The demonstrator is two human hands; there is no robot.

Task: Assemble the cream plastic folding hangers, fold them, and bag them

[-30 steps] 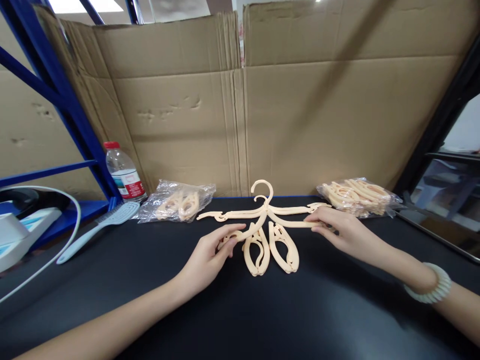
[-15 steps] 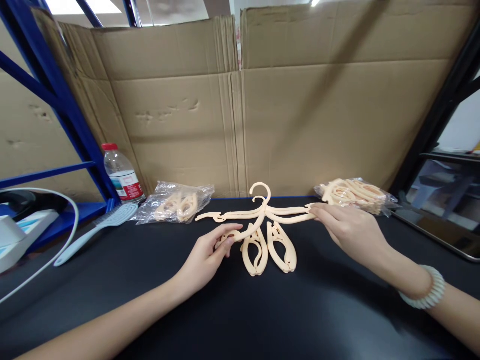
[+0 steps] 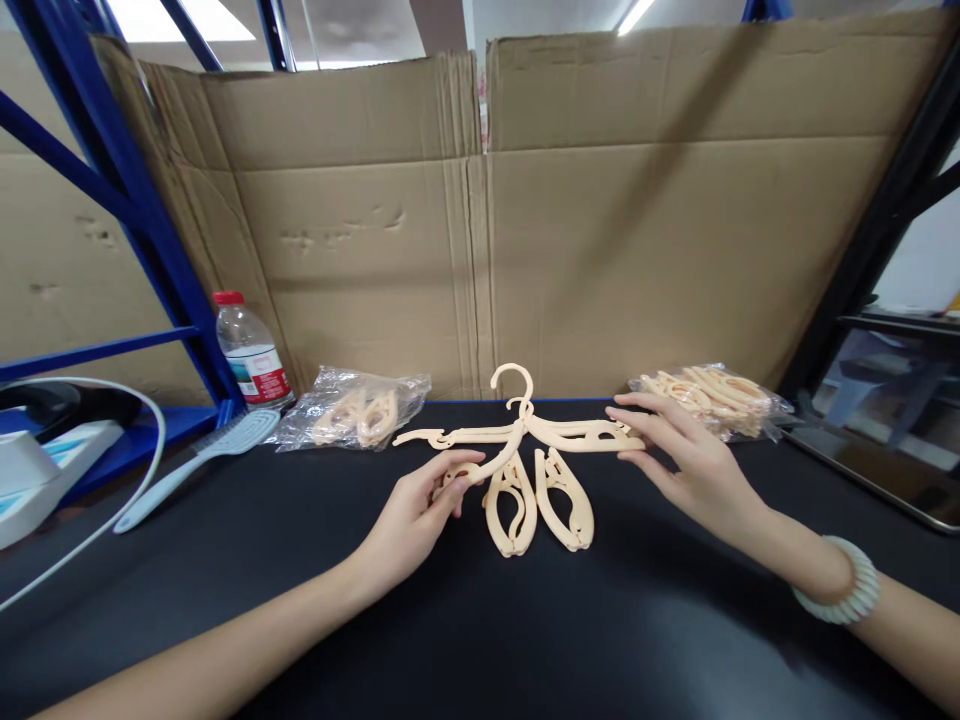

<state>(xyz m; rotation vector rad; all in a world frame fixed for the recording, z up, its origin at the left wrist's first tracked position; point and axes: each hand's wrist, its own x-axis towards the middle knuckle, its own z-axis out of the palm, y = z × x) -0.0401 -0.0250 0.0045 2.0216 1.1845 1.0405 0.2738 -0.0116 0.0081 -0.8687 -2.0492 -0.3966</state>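
Cream plastic folding hangers lie at the middle of the black table. My left hand [image 3: 420, 505] is closed, its thumb and fingers pinching the end of a hanger arm [image 3: 496, 462] that slants toward me. My right hand [image 3: 686, 455] has its thumb and fingers about the right end of the spread hanger [image 3: 577, 432], whose slotted tip shows between them. The hooks [image 3: 514, 375] stand up at the centre, and another arm [image 3: 424, 438] reaches left. Just in front lie two folded hangers, a left one [image 3: 517, 545] and a right one [image 3: 574, 535].
Bagged hangers lie at the back left [image 3: 352, 410] and back right [image 3: 712, 395]. At left are a bottle [image 3: 255, 365], a pale hairbrush [image 3: 202, 455] and a white power strip [image 3: 60, 475]. A dark tablet-like slab [image 3: 877, 470] lies right. Cardboard [image 3: 375, 250] walls the back.
My right hand has shifted its hold, its fingers spreading around the hanger's right end, where a slotted tip now shows. My left hand keeps its pinch. The view has tipped slightly upward.
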